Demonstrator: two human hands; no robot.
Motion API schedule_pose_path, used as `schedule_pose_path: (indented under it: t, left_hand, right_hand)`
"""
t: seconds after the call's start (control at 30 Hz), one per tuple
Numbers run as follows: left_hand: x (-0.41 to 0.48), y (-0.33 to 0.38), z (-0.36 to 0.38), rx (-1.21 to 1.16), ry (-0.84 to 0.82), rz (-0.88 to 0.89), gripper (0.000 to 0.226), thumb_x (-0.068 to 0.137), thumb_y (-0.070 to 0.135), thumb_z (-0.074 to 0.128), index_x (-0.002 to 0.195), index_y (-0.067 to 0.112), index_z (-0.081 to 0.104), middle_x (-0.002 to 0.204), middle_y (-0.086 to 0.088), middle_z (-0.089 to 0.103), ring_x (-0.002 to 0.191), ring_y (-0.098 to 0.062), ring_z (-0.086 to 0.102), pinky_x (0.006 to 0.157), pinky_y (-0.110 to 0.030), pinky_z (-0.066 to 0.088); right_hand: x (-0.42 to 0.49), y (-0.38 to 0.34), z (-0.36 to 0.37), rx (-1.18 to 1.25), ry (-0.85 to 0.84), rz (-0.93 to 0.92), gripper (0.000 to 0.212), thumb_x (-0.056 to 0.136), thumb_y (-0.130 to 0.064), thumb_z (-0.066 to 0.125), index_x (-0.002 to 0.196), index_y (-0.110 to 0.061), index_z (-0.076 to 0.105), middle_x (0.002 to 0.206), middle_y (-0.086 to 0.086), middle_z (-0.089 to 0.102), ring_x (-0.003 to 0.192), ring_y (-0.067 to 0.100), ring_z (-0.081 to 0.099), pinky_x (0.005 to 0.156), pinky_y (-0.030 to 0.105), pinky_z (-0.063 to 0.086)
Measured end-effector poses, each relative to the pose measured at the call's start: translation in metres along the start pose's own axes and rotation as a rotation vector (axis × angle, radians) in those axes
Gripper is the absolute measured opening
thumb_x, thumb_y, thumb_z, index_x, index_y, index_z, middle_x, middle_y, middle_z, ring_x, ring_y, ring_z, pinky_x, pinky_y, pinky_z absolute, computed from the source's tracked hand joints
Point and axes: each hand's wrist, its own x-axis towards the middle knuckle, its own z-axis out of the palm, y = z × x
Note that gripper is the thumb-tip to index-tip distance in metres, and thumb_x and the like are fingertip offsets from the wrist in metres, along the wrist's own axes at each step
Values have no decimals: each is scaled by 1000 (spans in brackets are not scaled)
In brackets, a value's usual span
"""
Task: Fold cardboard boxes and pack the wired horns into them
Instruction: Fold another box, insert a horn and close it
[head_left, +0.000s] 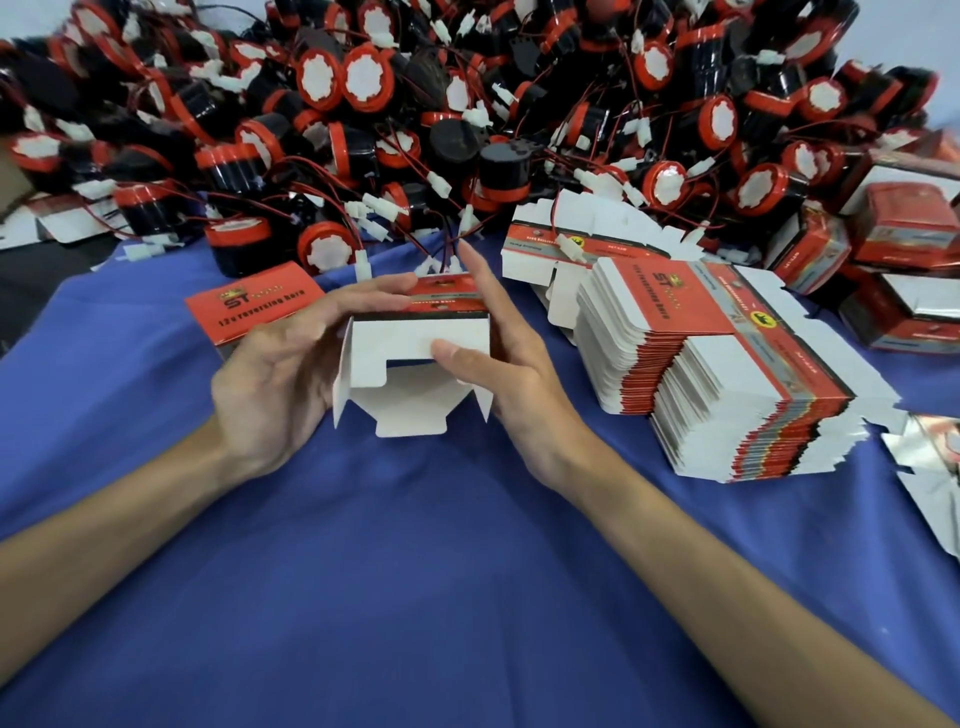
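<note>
A heap of black-and-red wired horns (415, 104) fills the back of a blue-covered desk (415, 597), with flat boxes (727, 374) stacked at right. Mid-desk, the left hand (270, 384) and right hand (514, 374) each have a light grip round one red-and-white box (415, 332), the right thumb pressing its white side. Its end flaps (410, 410) hang open; tucking them shut seems the next step.

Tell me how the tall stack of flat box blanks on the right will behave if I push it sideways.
The stack of flat box blanks would probably shear apart rather than slide whole: its layers sit fanned and offset. The printed faces look glossy, so likely slippery. The blue cloth beneath may bunch up.
</note>
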Motion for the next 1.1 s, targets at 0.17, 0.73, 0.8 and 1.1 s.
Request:
schedule_pose_path:
  t: [0.17, 0.73, 0.8, 1.1]
  left_hand:
    - [4, -9, 0, 234, 92, 23, 45, 68, -2, 53, 107, 17, 63, 135, 3, 58, 128, -18, 53, 99, -33, 48]
    - [1, -7, 2, 166, 41, 49, 36, 78, 13, 56, 104, 32, 72, 135, 3, 57, 128, -18, 52, 97, -29, 49]
    - [0, -5, 0, 100, -30, 22, 42, 75, 20, 51, 113, 27, 68, 144, -2, 49, 133, -21, 47, 99, -32, 49]
    - [-1, -6, 8, 371, 147, 114, 60, 73, 61, 71, 115, 22, 55, 130, 4, 59, 124, -13, 56, 96, -25, 49]
  right_hand:
    - [1, 1, 2, -92, 16, -16, 65, 79, -22, 64, 141, -30, 46, 151, 2, 32, 140, 17, 32, 110, 40, 38]
    - [2, -1, 3, 48, 105, -7, 60, 76, 4, 45, 126, -26, 58, 112, -10, 65, 102, 3, 60, 86, 22, 52]
    - [2, -3, 3, 79, 137, -1, 59, 72, -2, 44, 122, -29, 59, 108, -11, 65, 98, 4, 60, 85, 23, 50]
    - [1, -11, 5, 257, -25, 82, 62, 76, -17, 50, 136, -32, 44, 121, 3, 59, 117, 23, 54, 109, 43, 36]
